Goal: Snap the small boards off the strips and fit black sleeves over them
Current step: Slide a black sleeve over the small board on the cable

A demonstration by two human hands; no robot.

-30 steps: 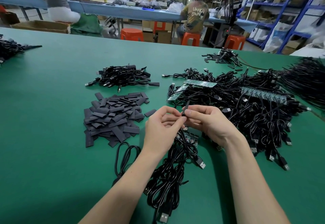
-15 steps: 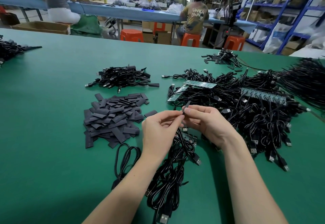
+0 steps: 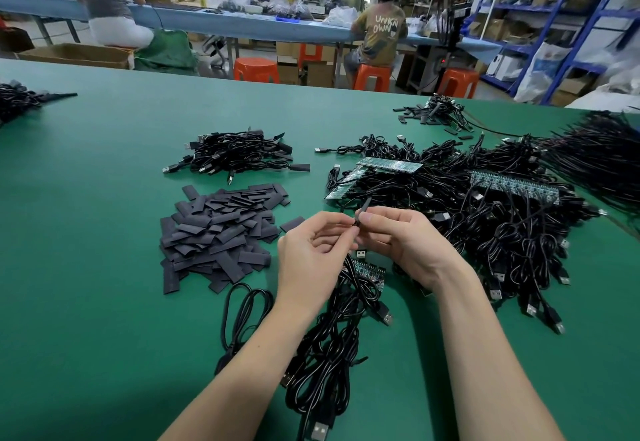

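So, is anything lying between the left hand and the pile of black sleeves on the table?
Nothing visible. The pile of black sleeves lies left of the left hand, with only bare green table and one stray sleeve between. Both hands, the right hand too, pinch a sleeve.

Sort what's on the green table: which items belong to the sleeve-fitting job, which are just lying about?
In the job:
left hand and right hand, both pinching one black sleeve
pile of loose sleeves
board strips on the cable heap
sleeved cables

Lying about:
looped cable
far bundle at the table's left edge
orange stools
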